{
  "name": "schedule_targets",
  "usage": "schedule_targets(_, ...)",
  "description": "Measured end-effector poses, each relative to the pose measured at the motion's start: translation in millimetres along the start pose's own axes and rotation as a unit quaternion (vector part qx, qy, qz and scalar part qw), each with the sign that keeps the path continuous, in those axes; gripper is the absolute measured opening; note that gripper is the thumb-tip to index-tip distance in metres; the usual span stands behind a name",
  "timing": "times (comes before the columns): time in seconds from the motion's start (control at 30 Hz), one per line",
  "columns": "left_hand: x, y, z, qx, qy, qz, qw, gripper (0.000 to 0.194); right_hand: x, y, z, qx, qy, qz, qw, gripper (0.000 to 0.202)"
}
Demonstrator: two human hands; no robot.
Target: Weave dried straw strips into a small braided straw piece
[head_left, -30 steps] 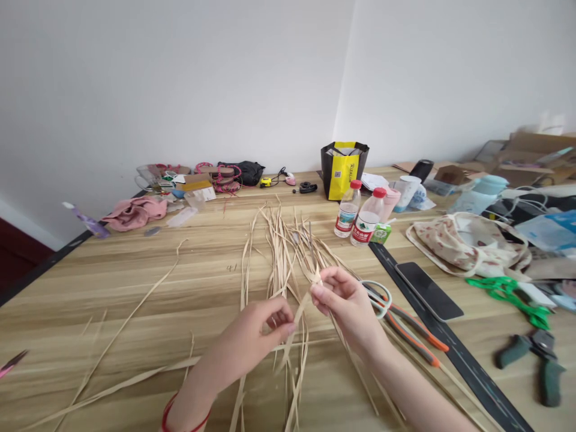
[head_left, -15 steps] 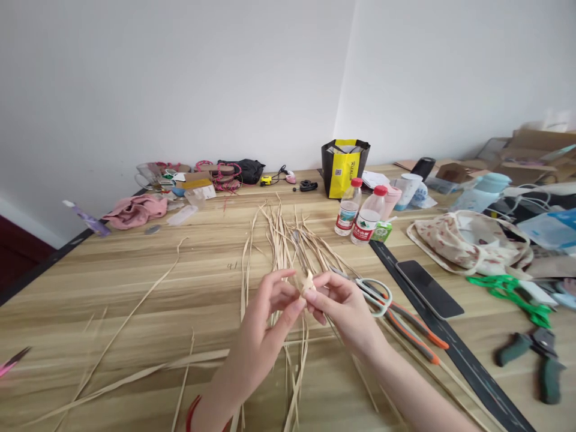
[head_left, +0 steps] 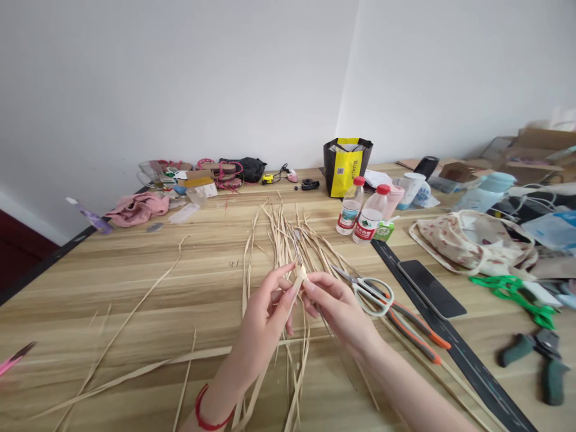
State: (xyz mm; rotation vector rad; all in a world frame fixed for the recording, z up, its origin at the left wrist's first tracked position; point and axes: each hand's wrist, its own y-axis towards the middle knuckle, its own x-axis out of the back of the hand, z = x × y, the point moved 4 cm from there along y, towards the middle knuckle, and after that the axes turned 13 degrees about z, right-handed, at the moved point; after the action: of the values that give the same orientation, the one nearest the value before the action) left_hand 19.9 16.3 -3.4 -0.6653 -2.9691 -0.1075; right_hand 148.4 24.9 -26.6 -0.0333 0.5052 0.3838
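Between the fingertips of both hands is a small folded piece of pale, flat plant-fibre strip (head_left: 300,273). My left hand (head_left: 270,306) pinches it from the left, thumb against the fingers. My right hand (head_left: 335,303) grips its right side with thumb and fingertips. Part of the folded piece is hidden by the fingers. Beneath and beyond the hands lies a loose bundle of long tan strips (head_left: 281,237) on the wooden table (head_left: 148,300). White-handled scissors (head_left: 372,297) lie just right of my right hand, beside orange-and-grey pliers (head_left: 416,333).
Two red-capped bottles (head_left: 369,219) stand at the back right, before a black-and-yellow bag (head_left: 345,171). A phone (head_left: 432,289) lies by a black strip along the table. Dark green-handled pruners (head_left: 546,354) rest far right. A pink cloth (head_left: 137,209) is at the back left.
The folded strip has turned in my fingers, and a flat length now runs down along my left thumb. Both hands have shifted slightly. The view has moved a little.
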Motion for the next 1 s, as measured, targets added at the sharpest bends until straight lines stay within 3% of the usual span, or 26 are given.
schedule_targets(0.37, -4.8, 4.4, 13.1, 0.060, 0.085, 0.048, 0.993, 0.032, 11.6, 3.3, -3.3, 0.026, -0.019, -0.062, 0.998, 0.026)
schedule_targets(0.63, -4.7, 6.0, 19.1, 0.036, 0.174, -0.002, 0.984, 0.027, 21.8, 7.6, -4.3, 0.031, 0.000, -0.066, 0.997, 0.025)
schedule_targets(0.83, -8.7, 5.4, 12.4, 0.033, 0.212, 0.050, 0.975, 0.021, 26.8, 11.7, -1.6, 0.026, 0.030, -0.058, 0.998, 0.024)
schedule_targets(1.0, 9.5, 3.5, 7.8, 0.072, 0.214, 0.106, 0.968, 0.021, 25.7, 13.3, -2.4, 0.011, 0.029, -0.044, 0.999, 0.024)
